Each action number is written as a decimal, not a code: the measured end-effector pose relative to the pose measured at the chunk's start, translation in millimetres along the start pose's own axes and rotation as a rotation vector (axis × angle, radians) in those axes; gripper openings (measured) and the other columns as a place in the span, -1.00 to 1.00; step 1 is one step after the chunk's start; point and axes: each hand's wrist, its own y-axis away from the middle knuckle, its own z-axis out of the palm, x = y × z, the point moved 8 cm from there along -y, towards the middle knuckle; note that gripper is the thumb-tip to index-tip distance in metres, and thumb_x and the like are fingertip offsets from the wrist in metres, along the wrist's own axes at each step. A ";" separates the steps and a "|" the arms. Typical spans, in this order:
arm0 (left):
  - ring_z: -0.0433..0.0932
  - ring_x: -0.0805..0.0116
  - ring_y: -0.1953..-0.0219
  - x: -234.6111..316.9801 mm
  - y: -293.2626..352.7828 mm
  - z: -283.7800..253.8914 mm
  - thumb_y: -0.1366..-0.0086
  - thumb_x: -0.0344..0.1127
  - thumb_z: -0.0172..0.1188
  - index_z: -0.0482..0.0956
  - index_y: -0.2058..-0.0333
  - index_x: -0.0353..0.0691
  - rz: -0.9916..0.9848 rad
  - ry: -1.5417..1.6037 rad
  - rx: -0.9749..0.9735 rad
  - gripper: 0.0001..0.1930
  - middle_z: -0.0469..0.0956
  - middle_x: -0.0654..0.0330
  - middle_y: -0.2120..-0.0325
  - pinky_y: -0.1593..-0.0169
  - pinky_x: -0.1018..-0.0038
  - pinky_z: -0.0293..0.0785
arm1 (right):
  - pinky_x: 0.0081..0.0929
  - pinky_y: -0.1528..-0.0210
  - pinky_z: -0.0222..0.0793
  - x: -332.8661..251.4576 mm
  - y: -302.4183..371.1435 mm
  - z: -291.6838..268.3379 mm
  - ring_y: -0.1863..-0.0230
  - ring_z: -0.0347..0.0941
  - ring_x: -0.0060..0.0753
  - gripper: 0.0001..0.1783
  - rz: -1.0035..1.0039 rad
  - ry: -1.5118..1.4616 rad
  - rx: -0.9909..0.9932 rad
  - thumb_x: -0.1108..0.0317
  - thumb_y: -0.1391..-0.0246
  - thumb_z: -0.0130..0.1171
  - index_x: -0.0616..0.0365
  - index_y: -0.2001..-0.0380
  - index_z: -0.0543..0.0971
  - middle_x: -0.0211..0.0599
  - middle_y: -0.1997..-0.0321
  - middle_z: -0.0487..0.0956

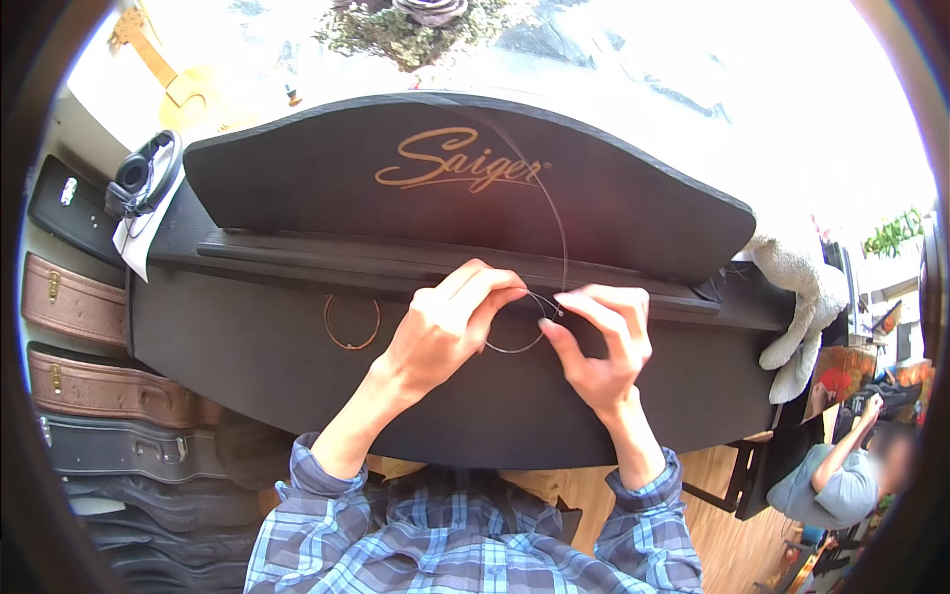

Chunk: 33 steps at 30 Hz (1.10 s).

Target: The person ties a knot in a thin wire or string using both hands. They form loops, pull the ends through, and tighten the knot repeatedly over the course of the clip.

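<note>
My left hand (447,322) is closed in a pinch on a thin, pale guitar string (562,223), just above the black table. Part of the string forms a loop below my fingertips, and its long free end arches up in front of the black upright board (317,173). At the right of the loop, my right hand (606,340) has its thumb and forefinger apart, with the string and its small end piece between the tips. To the left, a copper-coloured coiled string (378,327) lies on the tabletop (267,366).
A ledge (416,265) runs below the board. Headphones (146,176) rest on papers at the far left, a grey plush toy (800,307) hangs at the right end. Several instrument cases (129,445) are stacked at left. Another person (831,485) is at the lower right.
</note>
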 end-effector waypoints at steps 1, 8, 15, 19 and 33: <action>0.57 0.44 0.62 -0.1 0.9 4.8 -0.32 -0.49 0.23 0.57 0.19 -0.31 -0.044 0.065 -0.026 -0.89 0.60 0.20 0.39 0.56 0.58 0.48 | -0.41 0.19 0.44 3.0 0.6 4.3 0.19 0.48 -0.34 -0.59 0.023 0.045 -0.039 0.45 0.21 0.55 0.00 0.20 0.69 -0.44 0.21 0.61; 0.63 0.45 0.61 -17.2 8.7 31.7 -0.27 -0.59 0.25 0.59 0.21 -0.43 -0.469 0.650 -0.171 -0.88 0.64 0.10 0.45 0.63 0.58 0.48 | -0.50 0.40 0.41 18.2 1.0 -0.2 0.50 0.51 -0.45 -0.79 0.071 -0.053 -0.062 0.51 0.14 0.48 0.07 0.37 0.70 -0.42 0.45 0.68; 0.67 0.37 0.55 -12.9 7.5 36.8 -0.25 -0.64 0.22 0.54 0.11 -0.46 -0.467 0.714 -0.258 -0.77 0.66 0.06 0.44 0.51 0.56 0.62 | -0.67 0.52 0.42 33.9 9.4 -0.3 0.45 0.63 -0.55 -0.85 0.279 -0.260 -0.057 0.54 -0.04 0.39 0.18 0.27 0.67 -0.33 0.44 0.70; 0.67 0.36 0.53 -12.5 6.9 34.3 -0.23 -0.65 0.23 0.49 0.03 -0.44 -0.435 0.699 -0.259 -0.69 0.66 0.05 0.44 0.50 0.54 0.63 | -0.66 0.45 0.52 37.3 14.6 0.5 0.38 0.69 -0.45 -0.86 0.384 -0.366 -0.032 0.54 -0.10 0.35 0.26 0.29 0.58 -0.23 0.45 0.69; 0.67 0.38 0.55 -15.0 7.9 29.1 -0.26 -0.55 0.29 0.48 0.07 -0.39 -0.452 0.637 -0.204 -0.72 0.65 0.07 0.51 0.48 0.55 0.61 | -0.48 0.35 0.66 45.3 20.9 4.4 0.37 0.69 -0.26 -0.89 0.471 -0.673 0.048 0.64 -0.19 0.19 0.33 0.33 0.43 -0.02 0.41 0.65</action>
